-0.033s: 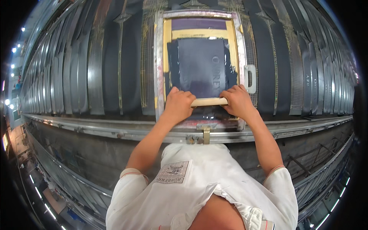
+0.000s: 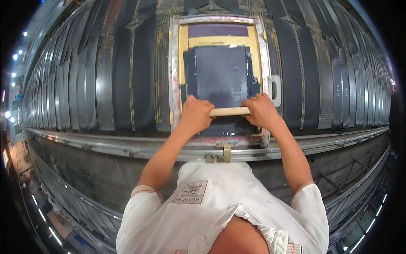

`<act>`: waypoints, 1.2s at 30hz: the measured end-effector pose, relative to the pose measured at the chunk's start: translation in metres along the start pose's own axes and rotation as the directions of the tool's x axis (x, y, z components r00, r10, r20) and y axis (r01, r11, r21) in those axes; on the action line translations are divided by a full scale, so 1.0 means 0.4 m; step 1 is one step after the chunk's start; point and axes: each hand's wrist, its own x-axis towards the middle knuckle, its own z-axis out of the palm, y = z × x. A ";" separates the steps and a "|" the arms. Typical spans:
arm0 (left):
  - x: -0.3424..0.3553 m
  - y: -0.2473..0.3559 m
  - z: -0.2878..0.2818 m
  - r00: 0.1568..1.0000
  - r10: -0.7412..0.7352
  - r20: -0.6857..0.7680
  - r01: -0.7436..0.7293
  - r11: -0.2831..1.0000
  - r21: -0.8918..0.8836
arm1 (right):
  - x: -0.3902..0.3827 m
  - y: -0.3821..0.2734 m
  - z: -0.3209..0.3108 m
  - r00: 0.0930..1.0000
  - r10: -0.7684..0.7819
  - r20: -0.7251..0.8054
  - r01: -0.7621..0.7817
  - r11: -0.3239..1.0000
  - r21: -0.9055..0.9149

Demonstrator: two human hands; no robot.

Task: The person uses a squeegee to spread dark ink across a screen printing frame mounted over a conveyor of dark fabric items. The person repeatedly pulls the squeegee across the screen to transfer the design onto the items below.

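Note:
A wooden-handled squeegee lies crosswise near the close end of a screen printing frame. My left hand is wrapped round its left end. Round the right end, the fingers of my right hand are closed. Beyond the handle, dark ink borders a smooth purplish-grey mesh area with faint lettering at its right. Yellow tape lines the inside of the frame. The squeegee's blade is hidden beneath the handle and my hands.
A pale grey handle sticks out from the frame's right side. Dark fabric panels lie in rows to both sides. Along the near edge runs a metal rail, with a brass-coloured bracket by the frame.
The squeegee and both hands sit slightly farther from the frame's near edge. The frame and rail appear a little lower in the picture. Both grips are unchanged.

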 end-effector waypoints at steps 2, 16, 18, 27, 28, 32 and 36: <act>0.106 -0.054 -0.048 0.998 -0.032 0.057 0.031 0.999 0.010 | 0.098 0.071 -0.028 0.999 -0.004 0.043 0.005 1.000 -0.020; 0.475 -0.283 -0.107 0.989 -0.110 0.103 0.110 0.994 0.006 | 0.468 0.245 -0.176 0.977 0.136 0.162 -0.162 0.974 0.156; 0.425 -0.257 -0.088 0.996 -0.061 0.069 0.063 0.998 -0.024 | 0.418 0.237 -0.155 0.981 0.121 0.151 -0.145 0.977 0.155; -0.061 0.026 0.017 0.999 -0.047 0.020 0.047 0.999 -0.011 | -0.040 -0.023 0.040 1.000 0.011 0.027 -0.014 0.991 0.133; -0.086 0.044 0.014 0.998 -0.060 0.008 0.060 0.998 -0.010 | -0.052 -0.033 0.031 0.998 0.002 0.060 -0.014 0.978 0.207; -0.114 0.076 0.007 0.995 -0.076 -0.070 0.079 0.996 0.041 | -0.042 0.034 -0.047 0.955 0.275 -0.111 -0.206 0.884 0.419; -0.120 0.087 0.009 0.997 -0.052 -0.055 0.054 0.998 0.032 | 0.028 0.239 0.004 0.475 0.817 -0.326 -0.579 0.569 0.584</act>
